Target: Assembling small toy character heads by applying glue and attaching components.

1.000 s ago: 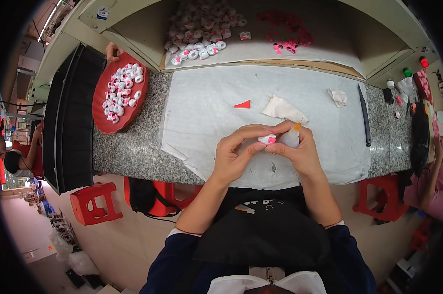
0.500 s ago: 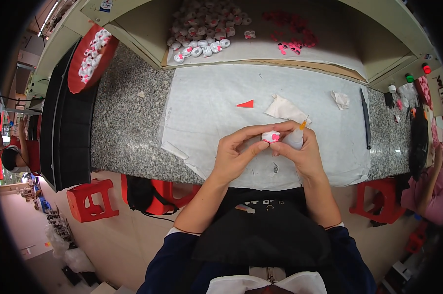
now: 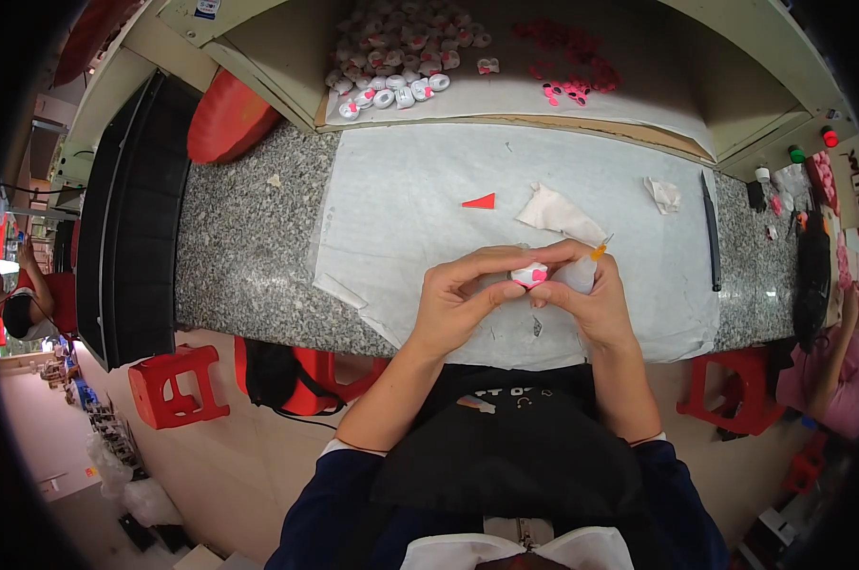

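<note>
Over the white paper sheet, my two hands meet around a small white figure piece point(image 3: 529, 274) with a pink bow. My left hand point(image 3: 451, 296) pinches it from the left between thumb and fingers. From the other side, the thumb and fingertips of my right hand point(image 3: 597, 309) touch it too. A translucent squeeze bottle point(image 3: 577, 275) with an orange needle tip is tucked in my right hand, its needle pointing up and away. Just beyond the hands lies a crumpled white cloth point(image 3: 555, 211). A small red triangular piece point(image 3: 480, 201) rests left of the cloth.
On the shelf, many white pieces point(image 3: 406, 62) are heaped left of pink parts point(image 3: 572, 76). A red tray point(image 3: 228, 116) sits beside a black bin rack point(image 3: 130, 218). A dark pen-like tool point(image 3: 712, 233) and crumpled tissue point(image 3: 661, 195) lie right. Red stools point(image 3: 178, 388) stand below.
The red tray filled with white and pink pieces is gone from its place at the left; a red tray with no pieces visible sits there. My hands have barely shifted, still on the piece.
</note>
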Tool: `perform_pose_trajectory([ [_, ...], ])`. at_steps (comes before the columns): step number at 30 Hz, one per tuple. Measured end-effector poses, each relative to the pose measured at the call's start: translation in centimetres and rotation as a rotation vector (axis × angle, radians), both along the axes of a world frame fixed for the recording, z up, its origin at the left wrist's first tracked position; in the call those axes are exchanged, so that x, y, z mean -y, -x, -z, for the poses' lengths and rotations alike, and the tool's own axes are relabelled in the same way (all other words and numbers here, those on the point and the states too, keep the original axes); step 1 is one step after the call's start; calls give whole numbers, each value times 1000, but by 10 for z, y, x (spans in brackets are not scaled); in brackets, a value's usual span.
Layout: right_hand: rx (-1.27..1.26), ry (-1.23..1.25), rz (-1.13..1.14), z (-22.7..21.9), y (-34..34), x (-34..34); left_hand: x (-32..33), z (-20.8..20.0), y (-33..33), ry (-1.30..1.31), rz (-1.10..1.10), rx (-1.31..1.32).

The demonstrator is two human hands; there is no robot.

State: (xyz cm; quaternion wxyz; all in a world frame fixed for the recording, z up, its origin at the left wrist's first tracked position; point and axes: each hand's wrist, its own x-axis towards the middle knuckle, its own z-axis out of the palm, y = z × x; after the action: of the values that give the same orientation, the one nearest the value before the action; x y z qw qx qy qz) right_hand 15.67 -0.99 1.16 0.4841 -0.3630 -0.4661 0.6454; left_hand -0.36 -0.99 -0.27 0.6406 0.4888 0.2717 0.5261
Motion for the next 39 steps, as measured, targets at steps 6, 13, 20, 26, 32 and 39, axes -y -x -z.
perform_pose_trajectory([
  [6,15,-22,2,-1,0,1,-1,1,0,-76,27,14],
  [13,-15,32,-10,-3,0,1,0,-2,-2,-59,2,11],
  [20,-59,20,-35,-1,-2,2,-1,2,-1,-208,-21,-71],
  [26,-15,-29,-45,1,-1,2,-1,0,1,-199,-33,-77],
  [32,-43,7,-52,2,-2,1,2,-2,-1,-116,-109,-133],
  [39,908,-457,337,-15,-15,-21,-3,-6,-4,-264,-384,-448],
])
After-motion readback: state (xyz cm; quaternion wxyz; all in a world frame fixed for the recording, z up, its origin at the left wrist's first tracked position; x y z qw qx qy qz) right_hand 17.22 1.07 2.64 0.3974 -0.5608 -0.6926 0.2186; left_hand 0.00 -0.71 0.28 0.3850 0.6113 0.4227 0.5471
